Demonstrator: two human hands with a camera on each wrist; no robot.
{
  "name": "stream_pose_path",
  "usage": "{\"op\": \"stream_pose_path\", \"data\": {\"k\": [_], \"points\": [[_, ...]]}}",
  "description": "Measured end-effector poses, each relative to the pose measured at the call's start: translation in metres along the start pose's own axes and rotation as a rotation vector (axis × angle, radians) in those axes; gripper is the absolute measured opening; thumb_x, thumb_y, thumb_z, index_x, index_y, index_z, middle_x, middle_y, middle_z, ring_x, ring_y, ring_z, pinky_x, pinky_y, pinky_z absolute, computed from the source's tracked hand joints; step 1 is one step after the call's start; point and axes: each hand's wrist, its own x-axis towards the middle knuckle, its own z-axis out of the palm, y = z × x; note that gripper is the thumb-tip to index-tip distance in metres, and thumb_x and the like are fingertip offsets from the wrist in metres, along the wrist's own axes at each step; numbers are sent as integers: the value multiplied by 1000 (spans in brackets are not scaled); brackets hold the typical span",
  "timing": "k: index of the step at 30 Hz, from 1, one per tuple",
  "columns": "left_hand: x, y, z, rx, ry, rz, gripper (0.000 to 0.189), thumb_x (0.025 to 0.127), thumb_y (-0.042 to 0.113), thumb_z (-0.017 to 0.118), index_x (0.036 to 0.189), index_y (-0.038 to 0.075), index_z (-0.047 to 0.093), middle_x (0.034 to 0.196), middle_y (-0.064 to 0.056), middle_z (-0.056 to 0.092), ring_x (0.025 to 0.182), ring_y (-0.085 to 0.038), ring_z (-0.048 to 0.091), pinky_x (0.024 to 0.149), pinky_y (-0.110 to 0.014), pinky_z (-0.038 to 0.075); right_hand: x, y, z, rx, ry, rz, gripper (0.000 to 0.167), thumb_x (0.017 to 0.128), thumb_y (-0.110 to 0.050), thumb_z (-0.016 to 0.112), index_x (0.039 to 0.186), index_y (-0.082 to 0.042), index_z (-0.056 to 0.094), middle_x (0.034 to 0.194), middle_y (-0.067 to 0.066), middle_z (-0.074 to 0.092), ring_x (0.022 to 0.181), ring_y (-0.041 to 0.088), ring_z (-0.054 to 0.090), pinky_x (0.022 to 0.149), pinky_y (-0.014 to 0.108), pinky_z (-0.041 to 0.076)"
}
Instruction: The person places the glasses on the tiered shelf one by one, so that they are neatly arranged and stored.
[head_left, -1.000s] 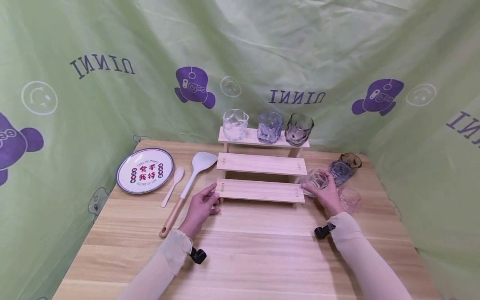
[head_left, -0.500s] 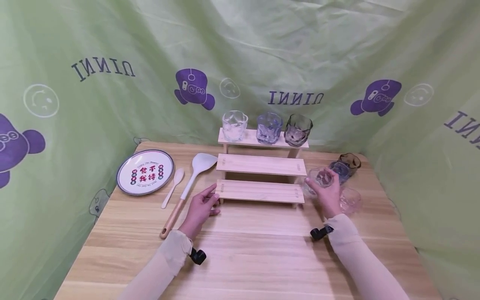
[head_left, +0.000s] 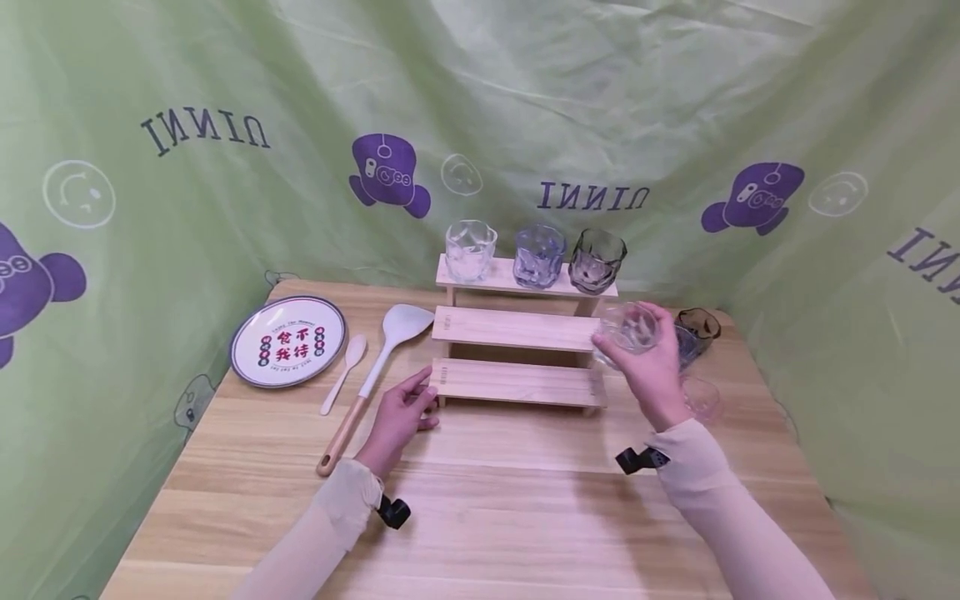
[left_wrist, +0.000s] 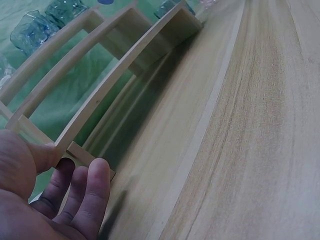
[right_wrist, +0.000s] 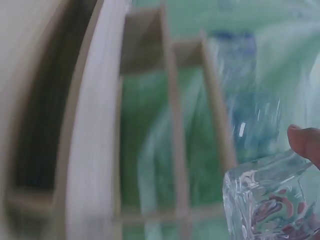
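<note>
A person's right hand [head_left: 654, 371] grips a clear, faceted glass tumbler [head_left: 628, 327] beside the right end of a three-tier stand [head_left: 517, 379] of pale wood, set toward the back edge of a wood-grain surface [head_left: 510, 500]. The left hand [head_left: 401, 414] pinches the left end of the stand's lowest tier, thumb at the corner and fingers bent below. On the top tier stand three more faceted tumblers: a clear glass one [head_left: 470, 252] at left, a blue glass one [head_left: 539, 258] in the middle and a smoky grey one [head_left: 597, 262] at right. Near the surface's back right corner are a brown glass tumbler [head_left: 699, 325] and a dark blue tumbler [head_left: 686, 350], the latter partly hidden by the right hand; a pink-tinted tumbler [head_left: 702, 397] sits nearer the front. Toward the back left corner lies a round white plate [head_left: 288, 342] with a dark blue rim and red and black lettering, then a small pale spoon [head_left: 354, 352] and a white-headed spatula [head_left: 405, 325] with a wooden handle. A green cloth [head_left: 480, 100] printed with purple figures hangs behind.
</note>
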Motion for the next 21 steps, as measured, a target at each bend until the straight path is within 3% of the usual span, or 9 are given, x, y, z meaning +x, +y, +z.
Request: {"op": "stream_pose_path", "data": {"k": [6, 10, 16, 21], "points": [[0, 0, 0, 2, 6, -5, 50, 100, 10, 66, 147, 20, 56, 116, -13, 58, 96, -24, 60, 74, -36, 66, -3, -21, 67, 51, -201, -36, 85, 73, -23, 95, 141, -14, 45, 132, 5, 56, 117, 26, 55, 99, 38, 56], [2, 0, 1, 7, 7, -1, 50, 99, 9, 67, 147, 19, 56, 113, -13, 59, 96, -25, 61, 74, -35, 66, 2, -26, 119, 69, -288, -57, 86, 70, -25, 96, 140, -14, 47, 131, 5, 58, 116, 25, 57, 100, 41, 54], [1, -4, 2, 8, 2, 5, 49, 99, 10, 67, 146, 17, 56, 109, -13, 60, 93, -25, 62, 71, -35, 66, 9, -20, 174, 63, -301, -68, 85, 71, -30, 96, 138, -13, 46, 134, 6, 59, 123, 21, 56, 110, 36, 46], [1, -4, 0, 29, 2, 35, 48, 100, 11, 66, 147, 15, 56, 108, -13, 60, 93, -26, 62, 71, -35, 66, 6, -17, 182, -44, -272, -53, 90, 68, -39, 96, 138, -16, 45, 134, 6, 57, 122, 22, 54, 110, 39, 44]]}}
